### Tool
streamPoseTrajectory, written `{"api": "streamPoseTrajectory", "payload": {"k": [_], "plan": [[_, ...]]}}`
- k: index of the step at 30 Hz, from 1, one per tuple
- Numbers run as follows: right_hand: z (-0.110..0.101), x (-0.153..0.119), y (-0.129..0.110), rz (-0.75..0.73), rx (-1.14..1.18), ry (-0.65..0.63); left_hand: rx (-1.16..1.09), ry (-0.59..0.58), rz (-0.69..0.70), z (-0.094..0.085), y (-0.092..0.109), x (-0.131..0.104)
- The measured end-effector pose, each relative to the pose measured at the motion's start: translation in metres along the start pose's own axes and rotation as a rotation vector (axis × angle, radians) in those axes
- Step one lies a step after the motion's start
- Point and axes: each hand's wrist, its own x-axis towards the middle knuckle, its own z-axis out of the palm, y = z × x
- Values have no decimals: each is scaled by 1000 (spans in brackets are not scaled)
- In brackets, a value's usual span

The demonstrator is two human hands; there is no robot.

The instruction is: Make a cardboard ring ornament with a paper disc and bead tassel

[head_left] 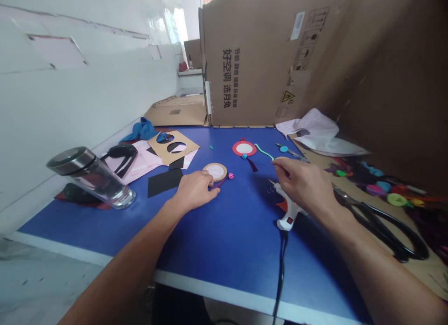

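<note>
The left hand (pixel 196 190) rests its fingers on the cardboard ring (pixel 216 171), left of the glue gun (pixel 287 208). Beyond the glue gun, the right hand's (pixel 301 178) fingers seem to pinch the green strip's (pixel 264 152) near end.

A clear bottle (pixel 100 183) with a steel lid (pixel 72 161) stood toward the left of the blue counter (pixel 217 243). Beyond it lay pink paper (pixel 145 162), a bunched blue cloth (pixel 142 129) and a brown sheet (pixel 191 144) with round cut-outs; a black sheet (pixel 164 181) lay flat nearer the front. A large cardboard box (pixel 261 50) rose at the back — Chinese lettering and handling symbols printed on its side. White crumpled paper (pixel 320 131) sat near its foot. On the right, black-handled scissors (pixel 376 231) lay near a jumble of bright craft pieces (pixel 395 199) — some too blurred to make out. A pale wall (pixel 122 78) stood on the left.
</note>
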Motion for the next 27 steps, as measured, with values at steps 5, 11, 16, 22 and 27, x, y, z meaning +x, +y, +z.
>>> {"api": "streamPoseTrajectory", "payload": {"k": [5,11,16,22,27], "plan": [[0,-1,-1,5,9,2,37,-45,-30,3,3,0],[2,-1,-6,-27,26,4,-75,-27,-74,12,14,2],[0,0,-10,-30,7,-62,-118,-11,-32,22,22,6],[-1,0,-12,-20,-1,-66,-180,-25,9,27,26,7],[0,0,-11,-17,-5,-63,-274,-46,68,25,28,5]]}}
